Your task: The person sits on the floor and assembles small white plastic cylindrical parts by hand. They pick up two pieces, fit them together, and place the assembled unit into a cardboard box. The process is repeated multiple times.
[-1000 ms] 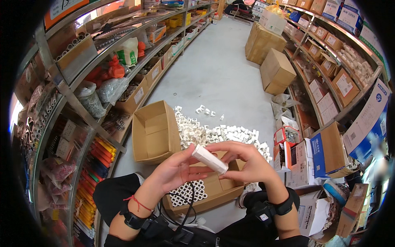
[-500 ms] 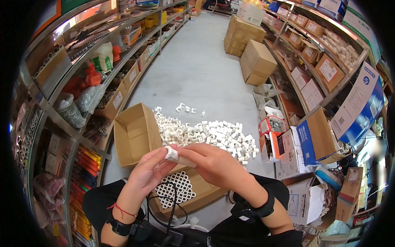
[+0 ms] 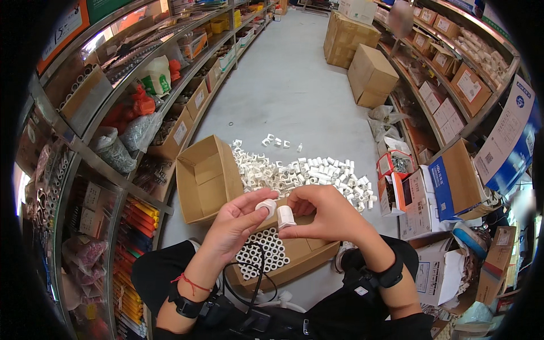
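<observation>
In front of my body my left hand (image 3: 237, 219) pinches a white plastic pipe fitting (image 3: 265, 206) between thumb and fingers, its ring-shaped end showing. A second white pipe fitting (image 3: 285, 217), short and cylindrical with a wider rim, is gripped by my right hand (image 3: 331, 213). A small gap separates the two pieces. Below my hands lies a shallow cardboard box (image 3: 313, 252); upright fittings (image 3: 262, 258) stand packed in rows on its left side, ring ends up. My hands and forearms hide part of this box. Beyond it spreads a loose pile of white fittings (image 3: 334, 174) on the floor.
An open cardboard box (image 3: 205, 177) stands left of the pile. White clips (image 3: 255, 170) make up the pile's left part. Shelving (image 3: 136, 170) lines the left; cartons (image 3: 416, 201) and more shelves stand right. A black cable (image 3: 262, 272) hangs over the packed fittings.
My hands have drawn slightly apart, and two separate fittings now show, one in each hand. The whole view has shifted, so the surroundings appear further right.
</observation>
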A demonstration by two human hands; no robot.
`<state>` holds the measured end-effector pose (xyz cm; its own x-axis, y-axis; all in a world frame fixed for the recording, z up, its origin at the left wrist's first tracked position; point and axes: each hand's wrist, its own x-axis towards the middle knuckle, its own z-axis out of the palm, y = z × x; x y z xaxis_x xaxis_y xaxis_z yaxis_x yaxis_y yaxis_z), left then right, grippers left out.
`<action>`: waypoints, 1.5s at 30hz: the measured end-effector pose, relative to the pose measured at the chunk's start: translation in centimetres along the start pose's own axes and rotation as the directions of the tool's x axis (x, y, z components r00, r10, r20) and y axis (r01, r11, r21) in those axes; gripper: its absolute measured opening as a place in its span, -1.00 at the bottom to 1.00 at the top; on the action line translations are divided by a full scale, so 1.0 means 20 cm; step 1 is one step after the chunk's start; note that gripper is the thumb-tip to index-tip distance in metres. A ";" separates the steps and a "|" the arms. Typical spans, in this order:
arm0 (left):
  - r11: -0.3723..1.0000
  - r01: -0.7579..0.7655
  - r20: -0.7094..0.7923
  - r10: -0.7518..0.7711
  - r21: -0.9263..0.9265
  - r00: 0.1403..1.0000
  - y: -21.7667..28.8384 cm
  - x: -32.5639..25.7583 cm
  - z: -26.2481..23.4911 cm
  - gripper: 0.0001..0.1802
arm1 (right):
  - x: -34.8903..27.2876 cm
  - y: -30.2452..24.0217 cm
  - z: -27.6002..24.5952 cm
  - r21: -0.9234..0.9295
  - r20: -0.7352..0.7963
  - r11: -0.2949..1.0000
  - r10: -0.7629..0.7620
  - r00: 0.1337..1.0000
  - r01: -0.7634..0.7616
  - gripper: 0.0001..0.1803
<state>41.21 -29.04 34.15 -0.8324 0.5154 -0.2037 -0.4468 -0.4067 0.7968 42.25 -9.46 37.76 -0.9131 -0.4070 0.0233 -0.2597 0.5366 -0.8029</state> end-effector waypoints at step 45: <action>0.981 -0.045 0.012 0.043 0.189 0.999 -0.09 0.01 -0.01 -0.60 | 0.02 0.09 -0.01 -0.009 0.034 0.992 0.129 0.991 -0.129 -0.56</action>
<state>41.88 -28.36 32.60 -0.8468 0.5065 -0.1624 -0.3392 -0.2792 0.8983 41.29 -8.58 36.54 -0.9277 -0.3593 -0.1011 -0.1425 0.5912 -0.7938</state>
